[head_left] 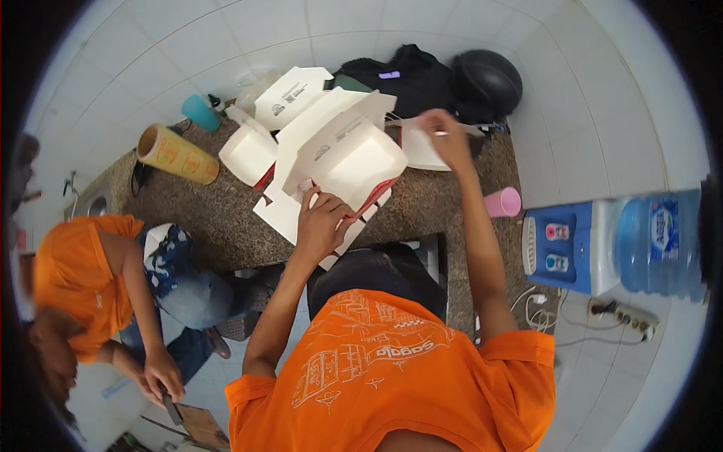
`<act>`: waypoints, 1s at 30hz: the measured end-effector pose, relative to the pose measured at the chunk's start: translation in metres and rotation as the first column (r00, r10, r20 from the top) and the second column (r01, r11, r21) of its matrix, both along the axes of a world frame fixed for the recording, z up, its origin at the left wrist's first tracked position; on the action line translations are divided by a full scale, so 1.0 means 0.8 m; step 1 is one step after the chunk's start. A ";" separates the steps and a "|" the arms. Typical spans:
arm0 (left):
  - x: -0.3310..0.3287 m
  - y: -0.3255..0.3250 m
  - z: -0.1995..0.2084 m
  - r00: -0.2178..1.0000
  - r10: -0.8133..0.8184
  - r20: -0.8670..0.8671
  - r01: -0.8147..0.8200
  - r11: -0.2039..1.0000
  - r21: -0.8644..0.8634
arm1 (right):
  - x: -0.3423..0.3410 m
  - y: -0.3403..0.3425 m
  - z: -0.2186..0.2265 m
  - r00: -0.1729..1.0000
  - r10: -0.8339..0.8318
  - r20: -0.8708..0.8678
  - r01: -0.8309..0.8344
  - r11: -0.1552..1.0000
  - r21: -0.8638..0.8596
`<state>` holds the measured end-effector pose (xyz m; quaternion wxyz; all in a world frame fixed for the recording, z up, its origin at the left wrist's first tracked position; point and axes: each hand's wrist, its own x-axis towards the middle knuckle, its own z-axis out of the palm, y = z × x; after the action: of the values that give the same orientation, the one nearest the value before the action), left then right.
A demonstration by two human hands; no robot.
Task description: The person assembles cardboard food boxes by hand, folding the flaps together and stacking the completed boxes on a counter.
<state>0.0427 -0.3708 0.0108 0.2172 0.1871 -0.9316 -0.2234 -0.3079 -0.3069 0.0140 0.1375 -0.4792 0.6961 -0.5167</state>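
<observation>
A white cardboard food box (369, 162) with a red outer side stands with its lid raised on the counter in front of me. My left hand (324, 222) is closed on its near left corner, fingers over the edge. Under and behind it lie more white cardboard pieces, among them a raised printed lid (290, 98) and a smaller open box (248, 157) to the left. My right hand (448, 142) is lifted at the right, above or beside another white carton (422, 147). Motion blurs its fingers, so a grip there cannot be made out.
A yellow cardboard roll (178, 154) and a teal cup (200, 112) stand left on the speckled counter (233, 226). A black bag (407, 75) and black helmet (488, 84) sit behind. To the right are a pink cup (502, 203) and a blue water dispenser (565, 245). Another person (98, 279) sits left.
</observation>
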 end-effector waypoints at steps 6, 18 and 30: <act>-0.008 -0.003 0.002 1.000 -0.017 -0.013 0.017 0.999 -0.038 | 0.077 -0.044 0.016 0.885 0.112 -0.451 0.123 0.880 0.459; -0.004 0.001 0.000 1.000 0.021 -0.003 -0.021 0.998 -0.061 | 0.080 -0.054 0.013 0.836 0.181 -0.518 0.100 0.878 0.468; -0.014 0.000 -0.001 1.000 -0.011 0.010 0.012 0.999 -0.049 | 0.088 -0.054 0.023 0.843 0.159 -0.514 0.122 0.874 0.471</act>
<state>0.0312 -0.3712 0.0098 0.2158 0.1774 -0.9389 -0.2010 -0.2376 -0.3501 0.0323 0.0579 -0.5612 0.8084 -0.1681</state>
